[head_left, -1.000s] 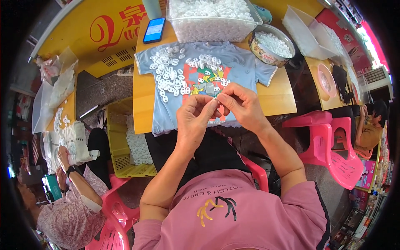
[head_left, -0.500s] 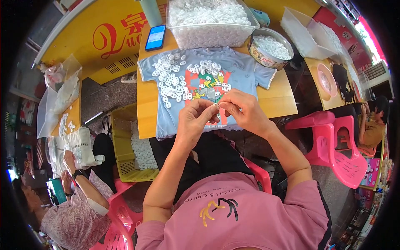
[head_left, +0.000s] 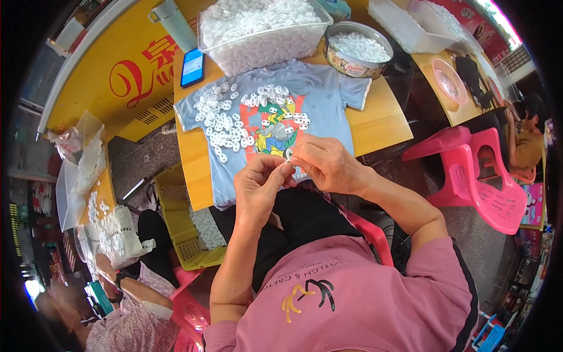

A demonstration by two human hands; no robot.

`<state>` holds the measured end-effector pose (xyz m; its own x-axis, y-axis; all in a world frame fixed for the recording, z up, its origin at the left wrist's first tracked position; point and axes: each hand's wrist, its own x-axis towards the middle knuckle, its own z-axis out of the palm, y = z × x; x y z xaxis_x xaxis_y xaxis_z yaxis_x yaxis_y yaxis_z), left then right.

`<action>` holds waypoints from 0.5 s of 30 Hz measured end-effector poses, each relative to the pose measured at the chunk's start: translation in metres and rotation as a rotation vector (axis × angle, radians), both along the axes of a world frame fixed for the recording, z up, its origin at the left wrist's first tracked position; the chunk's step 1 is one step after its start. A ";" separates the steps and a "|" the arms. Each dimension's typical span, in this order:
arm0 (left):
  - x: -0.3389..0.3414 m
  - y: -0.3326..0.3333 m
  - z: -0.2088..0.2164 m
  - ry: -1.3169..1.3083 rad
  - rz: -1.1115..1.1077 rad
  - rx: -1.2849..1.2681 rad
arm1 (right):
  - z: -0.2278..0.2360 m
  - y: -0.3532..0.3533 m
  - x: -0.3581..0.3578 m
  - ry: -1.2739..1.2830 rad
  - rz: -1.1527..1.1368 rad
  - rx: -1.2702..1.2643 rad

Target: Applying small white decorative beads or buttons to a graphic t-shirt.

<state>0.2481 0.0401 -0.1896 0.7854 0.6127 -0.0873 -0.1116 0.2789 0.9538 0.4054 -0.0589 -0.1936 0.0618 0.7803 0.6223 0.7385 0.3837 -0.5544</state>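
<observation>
My left hand [head_left: 258, 183] and my right hand [head_left: 329, 165] meet over the near edge of a grey-blue T-shirt [head_left: 328, 108] spread on the table. Their fingertips pinch a small white plastic piece [head_left: 289, 154], partly hidden by the fingers. On the shirt's left side lies a loose pile of white oval two-hole pieces [head_left: 226, 126]. Another cluster of such pieces [head_left: 267, 94] sits near the collar, and a small group [head_left: 300, 120] rests on the printed picture.
Behind the shirt stand a clear bin [head_left: 264, 41] heaped with white pieces, a round tin [head_left: 358, 58], a phone [head_left: 192, 67] and a grey-green bottle [head_left: 175, 26]. A yellow crate [head_left: 179, 220] is at left. Beyond it a co-worker's arm [head_left: 143, 293] shows; a pink chair [head_left: 492, 193] stands right.
The view has shifted, so the table and shirt appear farther left and tilted. My hands stay together at the small piece, which now shows more clearly between the fingertips.
</observation>
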 end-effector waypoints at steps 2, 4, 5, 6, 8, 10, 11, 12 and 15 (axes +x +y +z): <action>0.002 -0.001 -0.005 0.005 0.003 0.011 | -0.003 0.000 -0.004 0.035 -0.013 0.002; 0.006 0.002 -0.012 0.008 0.009 0.026 | -0.012 0.003 -0.001 0.049 -0.021 -0.031; 0.009 0.005 -0.017 0.029 0.011 0.027 | -0.016 0.005 0.001 0.061 -0.026 -0.063; 0.011 0.007 -0.021 0.050 0.013 0.029 | -0.019 0.007 0.003 0.062 -0.026 -0.060; 0.015 0.012 -0.027 0.035 0.001 -0.010 | -0.023 0.010 0.006 0.029 -0.066 -0.071; 0.015 0.012 -0.027 0.020 -0.011 -0.052 | -0.021 0.008 0.010 0.037 -0.041 -0.076; 0.014 0.012 -0.025 0.034 -0.038 -0.073 | -0.020 0.006 0.012 0.043 -0.015 -0.083; 0.012 0.011 -0.025 0.049 -0.064 -0.094 | -0.019 0.004 0.012 0.045 -0.015 -0.084; 0.010 0.009 -0.026 0.035 -0.088 -0.120 | -0.015 -0.002 0.011 0.019 0.002 -0.079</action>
<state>0.2579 0.0489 -0.2153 0.8306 0.5255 -0.1844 -0.0489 0.3986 0.9158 0.4167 -0.0606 -0.2091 0.0714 0.8271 0.5575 0.7267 0.3397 -0.5970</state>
